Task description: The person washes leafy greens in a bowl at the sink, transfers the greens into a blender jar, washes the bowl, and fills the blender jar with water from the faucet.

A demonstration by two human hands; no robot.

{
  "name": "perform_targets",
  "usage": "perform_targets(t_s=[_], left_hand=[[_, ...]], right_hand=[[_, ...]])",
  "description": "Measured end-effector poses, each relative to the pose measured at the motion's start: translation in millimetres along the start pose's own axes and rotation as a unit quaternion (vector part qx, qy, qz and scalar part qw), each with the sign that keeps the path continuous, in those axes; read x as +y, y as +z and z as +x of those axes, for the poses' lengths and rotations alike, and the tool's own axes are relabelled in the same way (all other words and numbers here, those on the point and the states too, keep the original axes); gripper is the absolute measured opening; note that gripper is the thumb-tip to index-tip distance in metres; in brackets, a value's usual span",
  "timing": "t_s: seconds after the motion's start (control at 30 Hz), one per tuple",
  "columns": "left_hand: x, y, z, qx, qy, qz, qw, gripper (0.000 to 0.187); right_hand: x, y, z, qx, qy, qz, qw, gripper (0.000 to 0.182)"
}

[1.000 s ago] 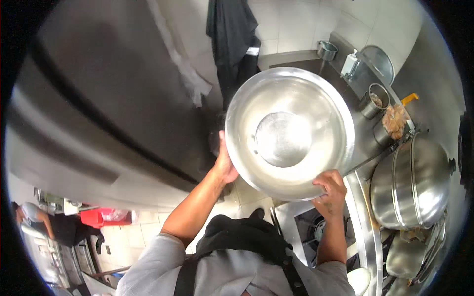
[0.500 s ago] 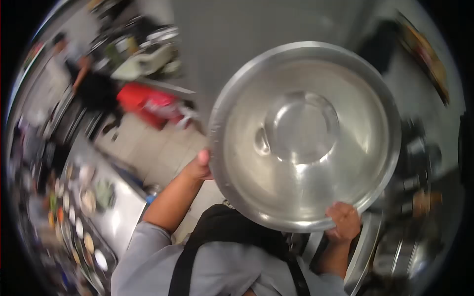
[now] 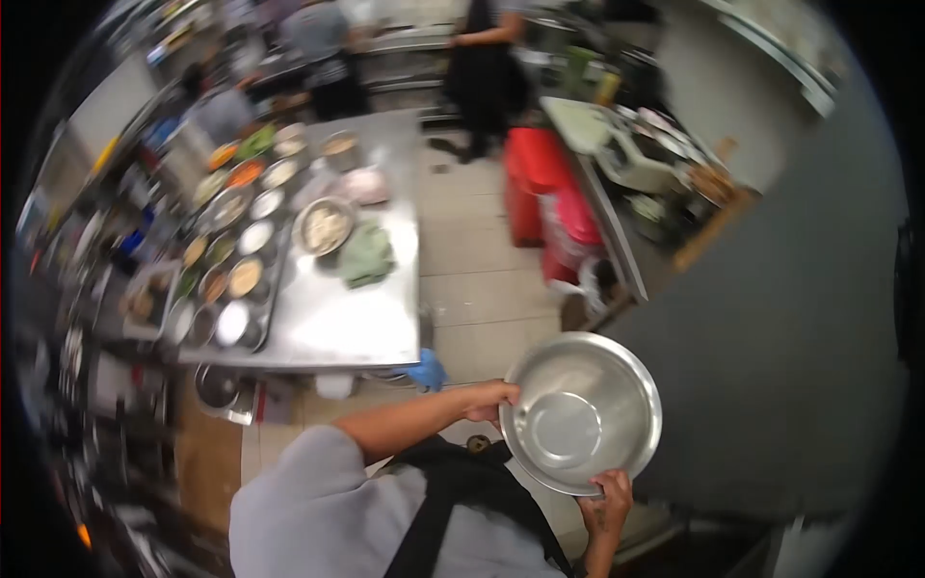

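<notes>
A large round metal bowl (image 3: 617,405) is held out in front of my body, its hollow inside facing me. On its left rim my left hand (image 3: 491,400) is closed, thumb over the edge. The lower right rim is gripped by my right hand (image 3: 607,493), with the fingers partly behind the bowl. Nothing shows inside the bowl.
A steel table (image 3: 371,337) with a bowl of pale food (image 3: 326,226), a green cloth (image 3: 366,255) and several food containers stands at left. Red bins (image 3: 530,183) are ahead beside a counter. A grey wall (image 3: 771,385) rises at right. Several people stand farther back.
The view has swung left, bringing the steel table nearer the middle. The bowl is lower and farther from the camera, still in both hands.
</notes>
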State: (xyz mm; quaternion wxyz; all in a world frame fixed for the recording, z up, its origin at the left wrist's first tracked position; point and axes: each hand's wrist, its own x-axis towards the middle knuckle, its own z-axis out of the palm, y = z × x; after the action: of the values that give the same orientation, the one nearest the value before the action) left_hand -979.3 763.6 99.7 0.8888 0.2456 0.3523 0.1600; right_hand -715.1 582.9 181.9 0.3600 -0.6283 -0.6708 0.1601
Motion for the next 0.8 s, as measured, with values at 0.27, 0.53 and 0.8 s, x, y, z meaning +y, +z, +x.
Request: perform_targets(t_s=[0.27, 0.53, 0.8], left_hand=[[44, -20, -42, 0.268, 0.161, 0.060, 0.948, 0.048], [29, -53, -184, 0.574, 0.312, -0.053, 0.755, 0.031], [-38, -76, -246, 0.757, 0.286, -0.142, 0.571, 0.019]], right_hand=[[22, 26, 150, -0.085, -0.155, -0.003, 0.984, 0.031], [-77, 136, 281, -0.323, -0.470, 0.059, 0.819, 0.038], [-148, 268, 314, -0.492, -0.539, 0.173, 0.661, 0.037]])
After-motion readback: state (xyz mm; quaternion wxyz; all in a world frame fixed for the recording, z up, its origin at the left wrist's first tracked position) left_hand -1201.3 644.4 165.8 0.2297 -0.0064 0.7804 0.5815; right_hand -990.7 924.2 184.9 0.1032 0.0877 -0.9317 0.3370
